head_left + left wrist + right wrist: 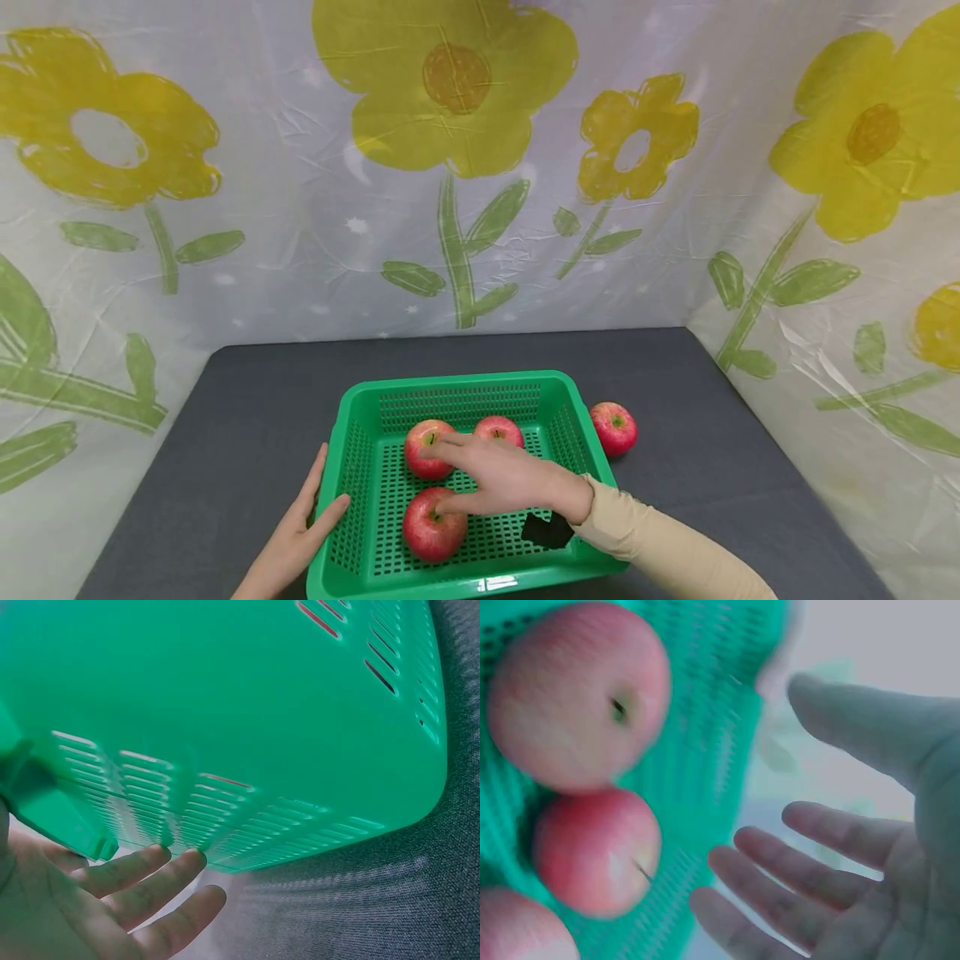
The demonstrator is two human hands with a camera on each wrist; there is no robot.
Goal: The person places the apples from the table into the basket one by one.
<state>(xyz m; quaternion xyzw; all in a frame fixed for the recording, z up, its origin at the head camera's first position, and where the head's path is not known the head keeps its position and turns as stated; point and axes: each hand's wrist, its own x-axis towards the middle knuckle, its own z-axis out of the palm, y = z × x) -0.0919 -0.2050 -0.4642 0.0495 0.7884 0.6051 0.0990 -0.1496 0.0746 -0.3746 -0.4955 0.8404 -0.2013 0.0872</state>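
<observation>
A green plastic basket [465, 587] with slotted walls holds three red apples: a near one [429, 533], one [420, 457] at its middle left and one [501, 427] farther back. Over them hovers my right hand [498, 479], palm down with fingers extended and hiding part of the fruit. The right wrist view shows that hand's fingers [761, 892] spread and holding nothing, beside the apples. At the left wall my left hand [296, 533] holds the basket, thumb over the rim. Its fingers [142, 889] lie along the outside of the slotted wall.
Another red apple [615, 429] lies outside the basket, by its right wall. Under everything is a dark grey tabletop [277, 392]. A pale curtain [300, 250] with yellow flowers hangs behind and at both sides. A black patch [547, 530] shows beside the right wrist.
</observation>
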